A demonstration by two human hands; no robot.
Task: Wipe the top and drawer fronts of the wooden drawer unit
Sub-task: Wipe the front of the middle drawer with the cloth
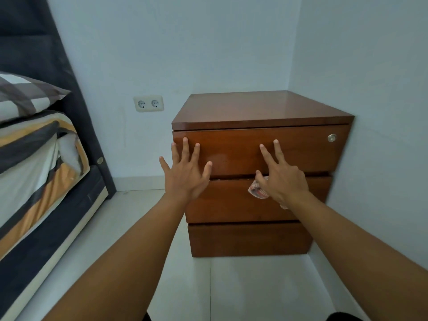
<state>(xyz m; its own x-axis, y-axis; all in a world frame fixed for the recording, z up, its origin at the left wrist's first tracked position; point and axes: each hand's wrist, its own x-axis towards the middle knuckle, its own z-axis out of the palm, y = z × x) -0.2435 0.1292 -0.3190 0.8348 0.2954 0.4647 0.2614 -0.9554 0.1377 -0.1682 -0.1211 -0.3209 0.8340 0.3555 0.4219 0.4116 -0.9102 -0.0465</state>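
Currently the wooden drawer unit [261,112] stands at 1 o'clock. The left hand [185,174] has a wide grip, fingers spread on the top drawer front [305,154]; at its 3 o'clock, the right hand [281,179] holds a striped cloth [256,193].

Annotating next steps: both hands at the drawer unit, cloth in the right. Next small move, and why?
Probably spread the cloth flat and sweep it across the top drawer front: it's bunched under the right hand at the seam below, while the left hand lies open on that front.
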